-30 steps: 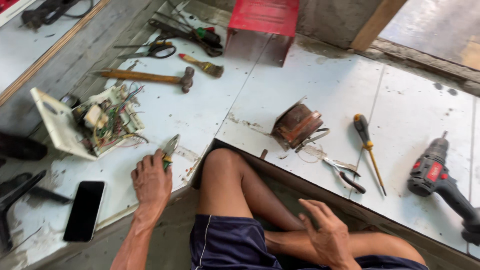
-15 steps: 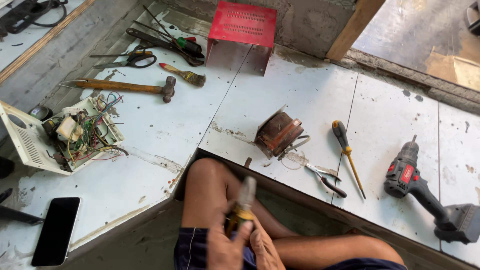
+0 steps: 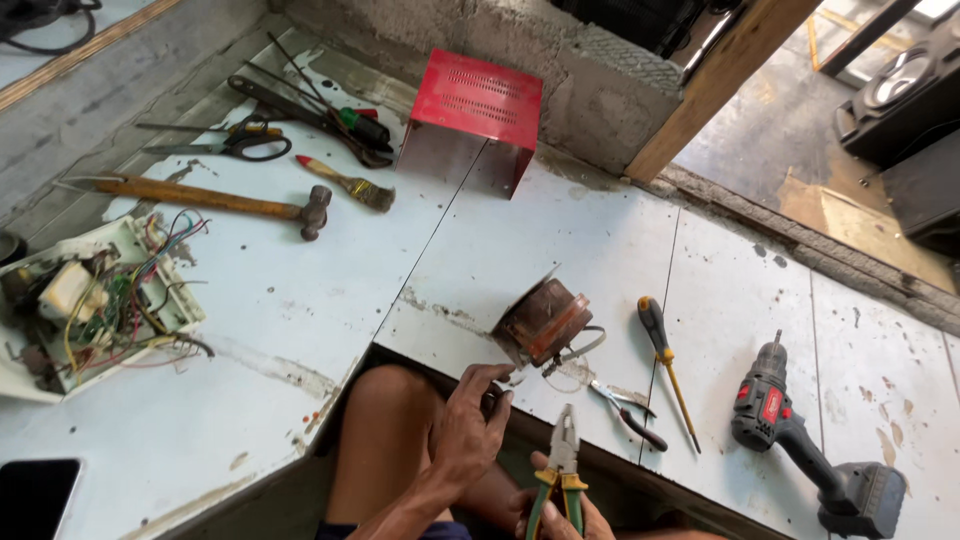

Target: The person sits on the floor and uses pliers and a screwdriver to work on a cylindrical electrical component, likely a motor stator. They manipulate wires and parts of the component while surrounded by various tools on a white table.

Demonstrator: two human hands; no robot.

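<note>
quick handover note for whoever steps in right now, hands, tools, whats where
Left hand: fingers at the edge of the white tiled floor, touching the rusty transformer.
Right hand: holding yellow-handled pliers, jaws up.
Nearby: small pliers, screwdriver, cordless drill to the right; open circuit box, hammer to the left.
The transformer sits out on the floor, loose leads trailing.

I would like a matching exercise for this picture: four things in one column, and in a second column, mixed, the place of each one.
Things:
1. pliers
2. hammer
3. cordless drill
4. red metal cover

Places:
A. far right on the floor
B. at the foot of the block wall
C. in the right hand
D. on the left, beyond the opened white device

Pairs: 1-C, 2-D, 3-A, 4-B
</note>
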